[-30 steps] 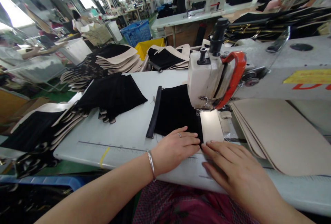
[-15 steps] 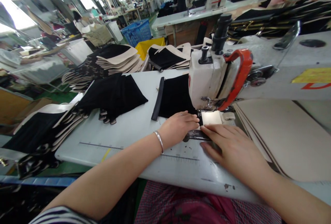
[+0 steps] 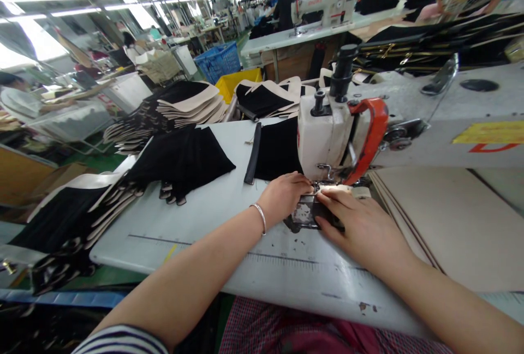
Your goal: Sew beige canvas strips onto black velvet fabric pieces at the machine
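A white sewing machine [image 3: 327,136] with an orange guard stands on the pale table [image 3: 196,223]. A black fabric piece [image 3: 278,149] with a black strip along its left edge lies under the machine head, running away from me. My left hand [image 3: 284,196] presses flat on its near end, just left of the needle. My right hand [image 3: 360,226] lies flat beside it, fingertips on a small pale piece [image 3: 333,187] at the presser foot. The metal needle plate [image 3: 305,215] shows between the two hands. A bracelet circles my left wrist.
Fanned black pieces [image 3: 180,160] lie left of the machine, with stacks of black and beige pieces [image 3: 180,106] behind and at the table's left edge. Beige sheets [image 3: 442,223] are piled to the right. Blue and yellow crates, other machines and people are farther back.
Both hands have slid forward toward the needle, feeding the black piece and the pale piece away from me under the machine head. The needle plate has come into view behind them.
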Demonstrator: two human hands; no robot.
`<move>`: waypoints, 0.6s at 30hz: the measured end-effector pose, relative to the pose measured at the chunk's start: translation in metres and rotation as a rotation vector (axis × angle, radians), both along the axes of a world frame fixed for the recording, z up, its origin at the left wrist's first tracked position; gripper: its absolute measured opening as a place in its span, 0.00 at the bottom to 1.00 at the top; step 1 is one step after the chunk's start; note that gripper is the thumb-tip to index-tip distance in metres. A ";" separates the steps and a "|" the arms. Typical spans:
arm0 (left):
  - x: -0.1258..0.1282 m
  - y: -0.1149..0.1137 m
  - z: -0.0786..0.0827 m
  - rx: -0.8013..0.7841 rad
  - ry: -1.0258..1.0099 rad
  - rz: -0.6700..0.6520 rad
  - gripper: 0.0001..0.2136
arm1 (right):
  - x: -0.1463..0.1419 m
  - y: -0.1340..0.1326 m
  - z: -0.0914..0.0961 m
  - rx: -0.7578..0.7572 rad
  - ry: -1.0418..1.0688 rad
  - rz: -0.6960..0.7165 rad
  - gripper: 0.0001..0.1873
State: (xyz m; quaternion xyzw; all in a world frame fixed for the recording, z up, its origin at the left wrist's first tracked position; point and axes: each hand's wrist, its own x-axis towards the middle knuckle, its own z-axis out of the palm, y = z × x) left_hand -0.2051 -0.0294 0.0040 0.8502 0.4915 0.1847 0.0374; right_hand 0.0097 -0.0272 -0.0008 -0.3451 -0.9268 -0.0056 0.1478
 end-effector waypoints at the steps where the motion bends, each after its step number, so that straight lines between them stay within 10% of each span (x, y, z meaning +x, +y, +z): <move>1: 0.000 0.000 0.000 -0.003 -0.005 0.011 0.11 | 0.000 0.000 0.000 0.001 0.003 -0.001 0.23; 13: -0.003 -0.002 0.002 -0.085 -0.178 0.006 0.14 | 0.001 -0.003 0.000 0.040 0.039 0.007 0.21; 18: -0.045 0.016 0.017 -0.064 -0.312 0.594 0.13 | 0.002 -0.004 -0.005 0.066 0.046 0.010 0.20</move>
